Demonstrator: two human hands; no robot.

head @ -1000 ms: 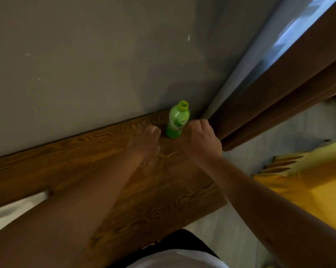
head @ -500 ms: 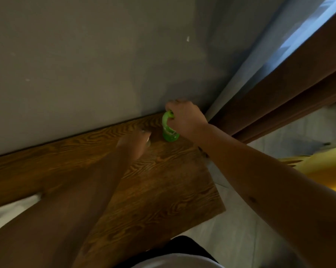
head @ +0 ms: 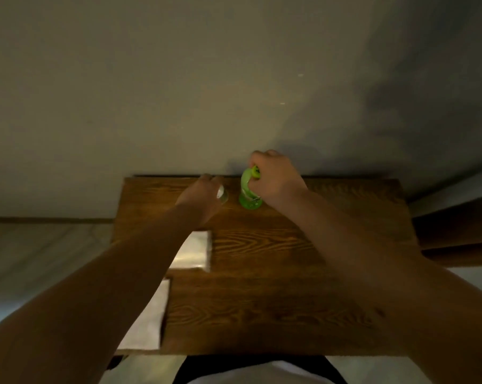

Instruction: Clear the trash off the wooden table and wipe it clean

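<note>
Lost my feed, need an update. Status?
Right hand grip shut on green bottle, upright on table. Left hand holds small clear object. White sheets left side.

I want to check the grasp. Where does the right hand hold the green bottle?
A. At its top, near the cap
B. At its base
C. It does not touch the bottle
A: the right hand wraps the upper part of the green bottle, leaving its base visible on the wooden table.
</note>
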